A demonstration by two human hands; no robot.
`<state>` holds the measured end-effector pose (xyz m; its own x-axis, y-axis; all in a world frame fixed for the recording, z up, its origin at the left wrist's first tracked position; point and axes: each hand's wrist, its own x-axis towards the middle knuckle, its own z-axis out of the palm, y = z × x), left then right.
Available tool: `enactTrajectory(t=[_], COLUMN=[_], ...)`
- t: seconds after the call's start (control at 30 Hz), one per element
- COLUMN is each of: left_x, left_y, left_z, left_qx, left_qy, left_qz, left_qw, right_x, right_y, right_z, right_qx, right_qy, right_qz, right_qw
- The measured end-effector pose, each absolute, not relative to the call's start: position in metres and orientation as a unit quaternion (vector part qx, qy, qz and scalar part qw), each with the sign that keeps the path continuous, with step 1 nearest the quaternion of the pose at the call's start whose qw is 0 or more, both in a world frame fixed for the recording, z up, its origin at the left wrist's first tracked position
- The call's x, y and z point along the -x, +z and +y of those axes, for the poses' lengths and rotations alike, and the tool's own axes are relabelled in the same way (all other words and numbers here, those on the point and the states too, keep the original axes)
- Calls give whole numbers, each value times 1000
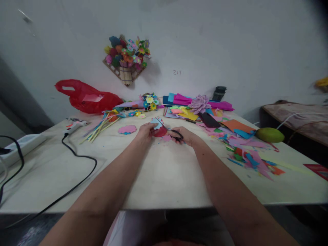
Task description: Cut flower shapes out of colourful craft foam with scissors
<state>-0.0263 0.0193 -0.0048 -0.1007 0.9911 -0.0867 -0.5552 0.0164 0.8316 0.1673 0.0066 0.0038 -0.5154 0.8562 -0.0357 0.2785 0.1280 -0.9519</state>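
My left hand (147,132) pinches a light blue scalloped paper piece (156,123) above the middle of the table. In my right hand (185,135) are black-handled scissors (176,135), their blades pointing left to the blue piece. Just below the blades is a red paper piece (160,132); whether it is held or lies on the table I cannot tell. A small pink scrap (167,138) lies beside it. Left of my left hand rests a pink scalloped piece (127,129) with blue showing under its edge.
On the white table (164,177), a glue gun (75,125) with a black cord, thin sticks (102,126) and a red bag (87,97) are at left. Paper scraps (252,157), a dark phone (208,120) and a green fruit (270,135) lie at right. Paper sheets are behind.
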Motion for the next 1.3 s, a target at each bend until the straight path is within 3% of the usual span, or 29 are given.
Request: enactTrajectory(t=[1.3], left_x=[32], left_y=[3], left_z=[17], left_qx=[-411], left_qy=[591], left_qz=[455], left_qw=[524], right_x=[-165], right_y=[5], right_z=[6], right_qx=[430], right_qy=[521], right_qz=[-681], right_qw=[282])
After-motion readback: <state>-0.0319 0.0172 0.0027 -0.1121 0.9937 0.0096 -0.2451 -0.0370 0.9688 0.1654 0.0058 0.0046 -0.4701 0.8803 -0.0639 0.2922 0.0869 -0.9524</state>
